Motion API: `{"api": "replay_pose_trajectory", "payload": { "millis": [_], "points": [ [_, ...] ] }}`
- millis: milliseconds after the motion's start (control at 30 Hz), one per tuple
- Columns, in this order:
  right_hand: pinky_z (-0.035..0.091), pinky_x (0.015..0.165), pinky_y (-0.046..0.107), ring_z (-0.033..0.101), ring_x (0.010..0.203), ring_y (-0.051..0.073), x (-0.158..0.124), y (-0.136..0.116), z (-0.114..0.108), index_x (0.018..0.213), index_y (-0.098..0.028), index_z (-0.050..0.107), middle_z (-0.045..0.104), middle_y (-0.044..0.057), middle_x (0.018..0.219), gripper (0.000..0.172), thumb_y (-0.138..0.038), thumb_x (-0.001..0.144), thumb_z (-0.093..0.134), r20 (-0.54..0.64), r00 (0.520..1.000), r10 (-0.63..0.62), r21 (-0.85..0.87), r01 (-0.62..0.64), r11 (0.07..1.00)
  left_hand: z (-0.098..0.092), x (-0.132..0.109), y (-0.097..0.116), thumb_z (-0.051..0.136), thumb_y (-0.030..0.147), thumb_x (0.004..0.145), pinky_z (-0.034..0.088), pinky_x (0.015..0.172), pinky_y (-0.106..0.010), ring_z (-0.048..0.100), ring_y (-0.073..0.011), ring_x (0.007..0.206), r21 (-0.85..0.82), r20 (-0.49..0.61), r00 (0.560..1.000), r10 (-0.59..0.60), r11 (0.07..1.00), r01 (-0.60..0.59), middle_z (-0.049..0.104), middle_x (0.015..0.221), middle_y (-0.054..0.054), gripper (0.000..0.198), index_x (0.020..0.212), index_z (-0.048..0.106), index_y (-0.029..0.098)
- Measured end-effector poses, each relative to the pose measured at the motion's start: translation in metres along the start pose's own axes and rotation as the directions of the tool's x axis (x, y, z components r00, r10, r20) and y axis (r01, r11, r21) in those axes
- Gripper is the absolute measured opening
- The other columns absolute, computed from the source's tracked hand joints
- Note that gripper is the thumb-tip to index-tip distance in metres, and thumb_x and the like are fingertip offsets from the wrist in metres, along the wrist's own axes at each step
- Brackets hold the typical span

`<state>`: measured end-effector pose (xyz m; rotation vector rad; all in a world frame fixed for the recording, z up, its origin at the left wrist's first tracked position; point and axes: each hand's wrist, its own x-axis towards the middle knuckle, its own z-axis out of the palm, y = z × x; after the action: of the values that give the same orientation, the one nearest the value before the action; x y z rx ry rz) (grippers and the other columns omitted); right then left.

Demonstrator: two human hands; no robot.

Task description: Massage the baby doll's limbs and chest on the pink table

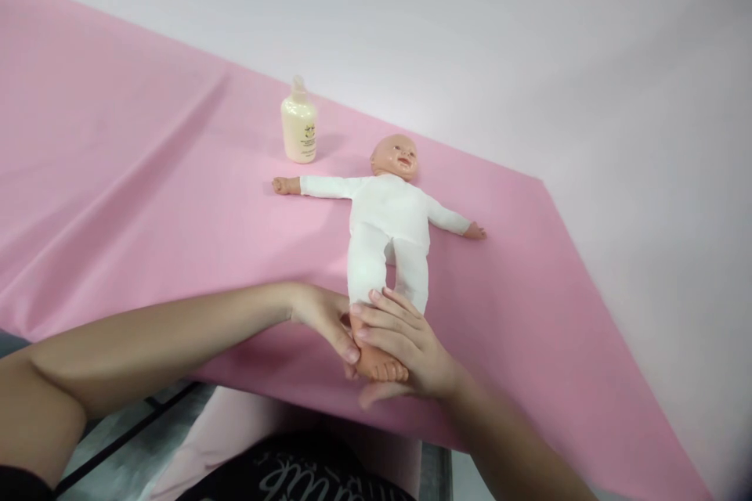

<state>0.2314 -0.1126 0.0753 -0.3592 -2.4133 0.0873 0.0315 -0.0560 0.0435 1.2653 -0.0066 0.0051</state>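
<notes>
A baby doll in a white suit lies on its back on the pink sheet, arms spread, feet toward me. Both my hands are wrapped around one bare doll foot near the sheet's front edge. My left hand grips the foot from the left with its thumb pressed on top. My right hand cups the foot from the right, fingers curled over the ankle. The doll's other foot is hidden behind my right hand.
A small cream lotion bottle with a pump top stands upright on the sheet beyond the doll's outstretched arm. The sheet's right edge runs diagonally at the right. A white wall rises behind it.
</notes>
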Motion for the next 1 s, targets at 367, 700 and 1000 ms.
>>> {"api": "replay_pose_trajectory", "payload": {
  "millis": [367, 700, 1000],
  "points": [
    [0.032, 0.119, 0.038, 0.036, 0.142, 0.017, -0.0018, 0.0018, -0.0022, 0.127, -0.013, 0.054, 0.064, 0.01, 0.13, 0.051, -0.051, 0.094, 0.051, 0.026, 1.0, -0.004, 0.023, 0.003, 1.0, -0.0015, -0.0006, 0.0023, 0.076, 0.035, 0.078, 0.056, 0.088, -0.03, 0.069, -0.0223, 0.1, 0.021, 0.041, 0.999, -0.008, 1.0, 0.007, 0.07, 0.111, -0.005, 0.049, 0.123, 0.064, 0.018],
    [0.035, 0.118, 0.039, 0.043, 0.138, 0.019, 0.0016, -0.0002, -0.0027, 0.125, -0.013, 0.054, 0.065, 0.011, 0.127, 0.049, -0.051, 0.093, 0.051, 0.007, 1.0, 0.0, 0.046, -0.001, 0.999, -0.002, -0.0002, 0.0017, 0.074, 0.036, 0.079, 0.057, 0.085, -0.03, 0.07, -0.0212, 0.092, 0.032, 0.05, 0.998, -0.023, 0.999, 0.021, 0.072, 0.1, -0.005, 0.041, 0.114, 0.069, 0.017],
    [0.04, 0.115, 0.039, 0.044, 0.137, 0.02, 0.0027, -0.0007, -0.0022, 0.125, -0.014, 0.054, 0.068, 0.011, 0.122, 0.052, -0.048, 0.088, 0.063, -0.022, 1.0, -0.003, 0.046, 0.004, 0.999, 0.0009, 0.0002, 0.0055, 0.077, 0.036, 0.077, 0.059, 0.079, -0.028, 0.07, -0.0199, 0.087, -0.001, 0.014, 1.0, -0.018, 1.0, 0.018, 0.072, 0.097, -0.004, 0.046, 0.118, 0.066, 0.017]
  ]
}}
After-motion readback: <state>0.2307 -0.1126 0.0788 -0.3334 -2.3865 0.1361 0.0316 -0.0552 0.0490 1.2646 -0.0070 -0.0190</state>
